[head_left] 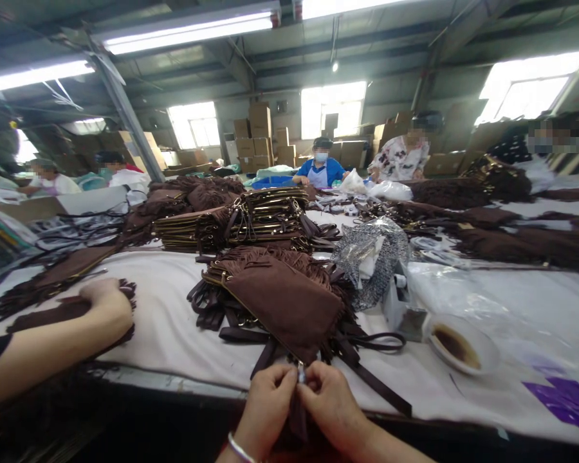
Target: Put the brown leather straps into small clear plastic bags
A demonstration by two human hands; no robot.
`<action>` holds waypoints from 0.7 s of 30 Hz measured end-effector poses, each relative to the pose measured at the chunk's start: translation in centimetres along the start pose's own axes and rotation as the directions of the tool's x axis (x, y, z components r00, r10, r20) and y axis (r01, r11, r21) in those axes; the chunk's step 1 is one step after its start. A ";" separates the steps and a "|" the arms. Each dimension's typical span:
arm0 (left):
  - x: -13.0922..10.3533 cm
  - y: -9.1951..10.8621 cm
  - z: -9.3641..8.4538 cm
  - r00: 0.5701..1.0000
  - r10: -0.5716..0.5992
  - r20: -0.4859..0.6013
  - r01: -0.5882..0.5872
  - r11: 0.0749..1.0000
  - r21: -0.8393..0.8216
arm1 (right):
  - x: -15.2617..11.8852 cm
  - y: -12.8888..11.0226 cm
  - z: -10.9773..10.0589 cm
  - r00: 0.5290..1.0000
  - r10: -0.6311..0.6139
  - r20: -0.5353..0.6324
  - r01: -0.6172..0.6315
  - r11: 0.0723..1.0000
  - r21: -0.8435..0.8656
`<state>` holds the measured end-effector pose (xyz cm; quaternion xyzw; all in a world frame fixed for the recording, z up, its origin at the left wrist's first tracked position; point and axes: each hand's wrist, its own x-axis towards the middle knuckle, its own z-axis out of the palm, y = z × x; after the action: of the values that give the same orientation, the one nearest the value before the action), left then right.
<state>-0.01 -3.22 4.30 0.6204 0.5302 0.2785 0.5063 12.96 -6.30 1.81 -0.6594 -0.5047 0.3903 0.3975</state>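
Note:
Near the table's front edge, my left hand (271, 402) and my right hand (329, 397) meet with fingers pinched on a small metal clasp (301, 373). The clasp lies at the lower corner of a brown fringed bag (284, 297), and a dark strap (298, 415) hangs below between my hands. That bag rests on top of other fringed bags, with straps spread out to both sides. A silver bracelet is on my left wrist. The fingertips partly cover the clasp.
Another person's hand (107, 305) presses on brown pieces at the left. Stacked bags (193, 230) stand behind. To the right are bubble wrap (390, 247), a bowl of brown liquid (458, 344) and purple plastic (567, 402). Several people sit across the tables.

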 end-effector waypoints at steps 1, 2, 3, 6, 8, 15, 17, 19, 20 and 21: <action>0.2 -0.2 0.0 0.999 -0.029 0.014 0.029 0.999 -0.037 | 0.1 0.1 0.0 1.000 -0.004 -0.001 0.004 1.000 -0.011; 0.3 -0.3 0.1 0.999 -0.048 0.019 0.049 0.997 -0.061 | 0.1 0.3 0.1 1.000 -0.013 -0.003 0.013 1.000 -0.023; 0.4 -0.4 0.2 0.998 -0.063 0.020 0.065 0.995 -0.074 | 0.2 0.5 0.1 1.000 -0.020 -0.005 0.020 0.999 -0.035; 0.5 -0.1 0.4 0.996 -0.087 0.016 0.088 0.994 -0.070 | 0.3 0.9 0.0 0.999 -0.033 -0.013 0.032 0.998 -0.060; 0.6 0.4 0.4 0.995 -0.096 0.017 0.097 0.995 -0.039 | 0.3 1.1 0.0 0.999 -0.041 -0.016 0.039 0.996 -0.076; 1.9 0.1 1.4 0.986 -0.069 -0.150 0.090 0.985 0.145 | 0.1 0.4 -0.7 0.994 -0.088 0.069 0.093 0.993 -0.076; 2.2 -0.2 1.3 0.988 -0.030 -0.150 0.049 0.991 0.128 | -0.2 -0.2 -1.7 0.982 -0.112 0.153 0.124 0.990 -0.072; 2.5 -0.2 0.8 0.993 -0.025 -0.118 0.030 0.998 0.048 | -0.7 -0.6 -3.2 0.970 -0.145 0.193 0.168 0.980 -0.110; 2.8 -0.2 0.3 0.993 -0.048 -0.106 0.046 0.999 -0.020 | -1.0 -0.6 -4.1 0.970 -0.161 0.183 0.187 0.973 -0.133; 3.2 -0.1 -0.1 0.991 -0.090 -0.103 0.080 0.992 -0.102 | -1.2 -0.4 -5.1 0.972 -0.177 0.157 0.200 0.968 -0.150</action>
<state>0.75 -0.18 3.63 0.5558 0.5684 0.3153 0.5182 17.23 -8.10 4.30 -0.6093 -0.6229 0.3537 0.3400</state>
